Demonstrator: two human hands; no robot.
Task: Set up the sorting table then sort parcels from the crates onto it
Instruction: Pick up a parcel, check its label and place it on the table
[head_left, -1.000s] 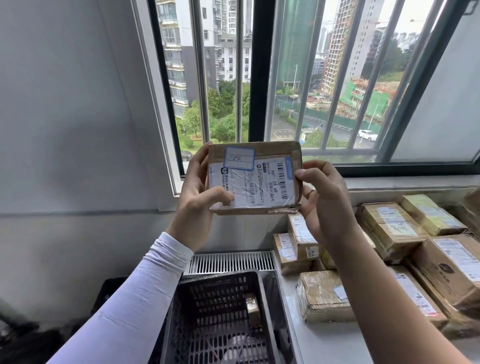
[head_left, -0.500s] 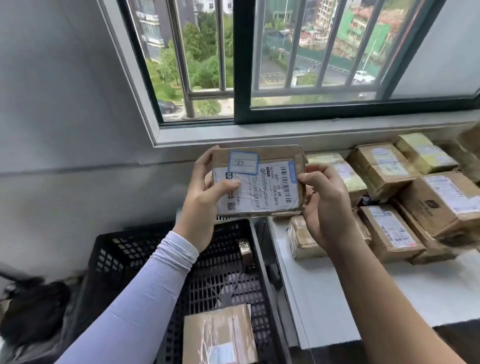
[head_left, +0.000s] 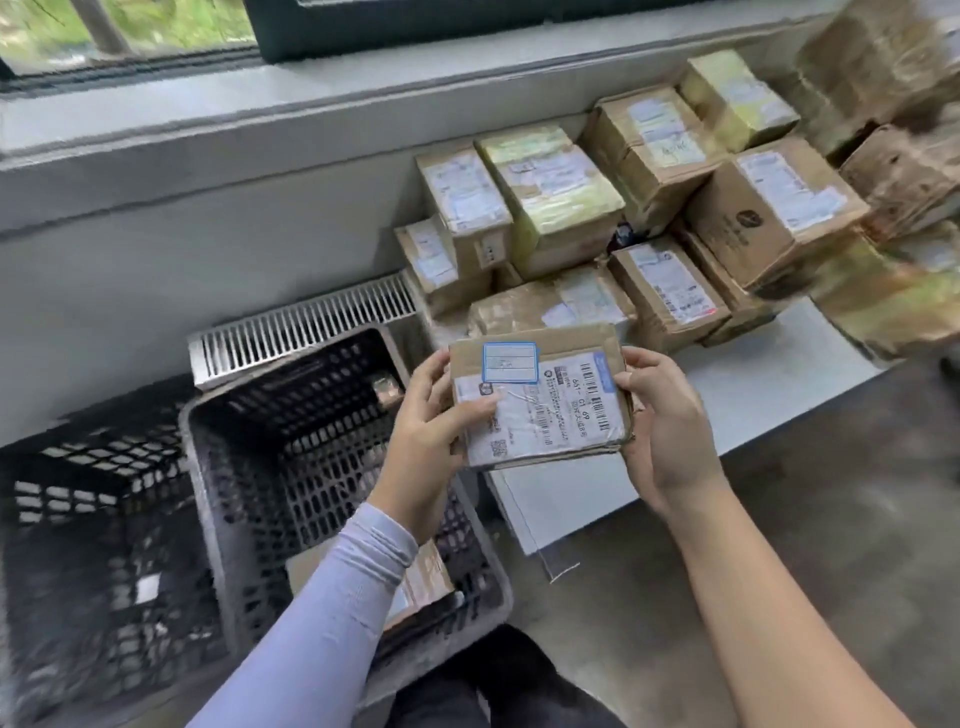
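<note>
I hold a flat brown cardboard parcel (head_left: 540, 400) with a white shipping label and a blue-bordered sticker, face up. My left hand (head_left: 428, 421) grips its left edge, thumb on the label. My right hand (head_left: 662, 415) grips its right edge. The parcel hovers over the near left corner of the white sorting table (head_left: 753, 395). Several taped parcels (head_left: 571, 208) are stacked on the table along the wall. Below my left arm stands a black plastic crate (head_left: 291, 467) with another brown parcel (head_left: 426, 571) lying in its bottom, partly hidden by my sleeve.
A second black crate (head_left: 88, 545) stands at the far left. A white slatted vent (head_left: 301, 327) runs along the wall behind the crates. A grey window sill (head_left: 311, 114) lies above. Dark concrete floor (head_left: 857, 519) spreads in front of the table.
My view has tilted down from the window to the crates and table. Both hands have lowered the parcel from chest height to just above the table's corner, keeping their grip.
</note>
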